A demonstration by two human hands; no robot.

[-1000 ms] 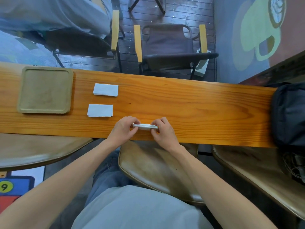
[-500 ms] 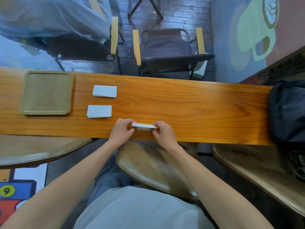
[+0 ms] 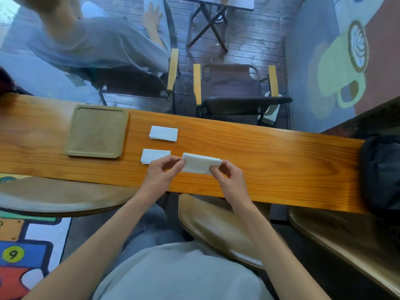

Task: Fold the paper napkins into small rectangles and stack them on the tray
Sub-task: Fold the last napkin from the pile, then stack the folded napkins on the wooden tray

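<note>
Two hands hold one napkin (image 3: 200, 166) above the desk's (image 3: 270, 161) near edge: the left hand (image 3: 161, 172) pinches its left end, the right hand (image 3: 229, 176) pinches its right end, so its long axis runs left to right between them. The tray (image 3: 73, 135) lies well off to the left, bare, nearer the left hand. Two folded napkins, one (image 3: 163, 133) toward the far edge and one (image 3: 151, 155) just beside the left hand, lie between. Stacking likely means a leftward carry.
</note>
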